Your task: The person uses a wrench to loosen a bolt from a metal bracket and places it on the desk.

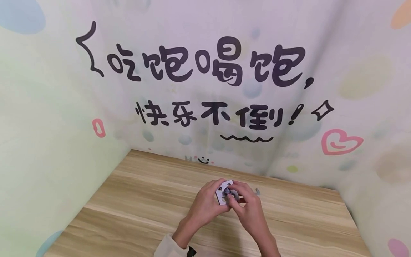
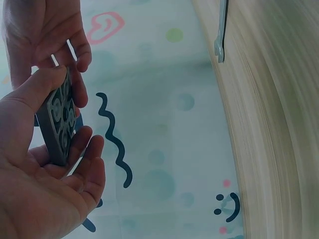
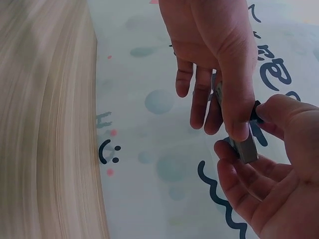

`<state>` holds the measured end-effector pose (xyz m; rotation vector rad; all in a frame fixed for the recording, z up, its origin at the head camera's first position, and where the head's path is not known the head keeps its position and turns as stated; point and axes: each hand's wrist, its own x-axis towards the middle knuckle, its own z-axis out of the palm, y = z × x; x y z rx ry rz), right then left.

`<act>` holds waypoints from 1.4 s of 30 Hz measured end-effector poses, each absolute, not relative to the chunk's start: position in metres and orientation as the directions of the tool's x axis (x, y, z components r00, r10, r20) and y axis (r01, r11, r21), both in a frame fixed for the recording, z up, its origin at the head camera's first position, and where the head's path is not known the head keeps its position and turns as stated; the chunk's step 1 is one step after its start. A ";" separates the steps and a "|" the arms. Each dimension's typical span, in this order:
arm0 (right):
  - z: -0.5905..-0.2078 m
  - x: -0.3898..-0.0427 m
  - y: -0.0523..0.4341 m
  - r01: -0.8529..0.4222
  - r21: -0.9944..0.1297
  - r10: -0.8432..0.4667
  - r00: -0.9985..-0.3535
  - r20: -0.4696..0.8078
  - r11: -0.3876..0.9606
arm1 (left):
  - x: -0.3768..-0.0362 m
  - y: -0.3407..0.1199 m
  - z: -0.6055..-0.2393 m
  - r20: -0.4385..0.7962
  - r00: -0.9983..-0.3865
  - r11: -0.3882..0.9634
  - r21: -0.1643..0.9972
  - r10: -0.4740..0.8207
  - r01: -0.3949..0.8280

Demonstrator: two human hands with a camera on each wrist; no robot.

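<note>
- Apparently the work is midway: the left hand (image 1: 205, 205) holds a small square grey plate with round holes (image 2: 59, 122) above the worktop (image 1: 135, 200), thumb and fingers curled on its edges; the plate is off the surface.
- Meanwhile the right hand (image 1: 247, 207) pinches a small dark knob-like part (image 1: 227, 191) at the plate's face; whether it is seated cannot be told; other holes look unfilled.
- A small metal wrench (image 2: 220, 30) lies just beside the hands; the printed backdrop (image 1: 205, 89) stands behind; nothing blocks the hands.

A wrench (image 1: 257, 192) lies on the table (image 1: 135, 200), right of the hands.
</note>
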<state>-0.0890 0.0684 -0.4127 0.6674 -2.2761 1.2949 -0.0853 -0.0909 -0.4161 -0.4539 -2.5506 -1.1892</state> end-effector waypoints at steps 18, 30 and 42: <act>-0.407 -0.086 0.065 -0.466 -0.760 -0.148 -0.880 0.452 0.452 | -0.086 -0.091 -0.417 0.406 -0.900 0.603 0.681 0.160 0.415; -0.408 -0.085 0.063 -0.544 -0.701 -0.135 -0.824 0.551 0.461 | -0.083 -0.090 -0.415 0.394 -0.905 0.597 0.692 0.159 0.406; -0.409 -0.085 0.065 -0.546 -0.695 -0.155 -0.825 0.544 0.467 | -0.083 -0.090 -0.415 0.395 -0.904 0.607 0.683 0.160 0.406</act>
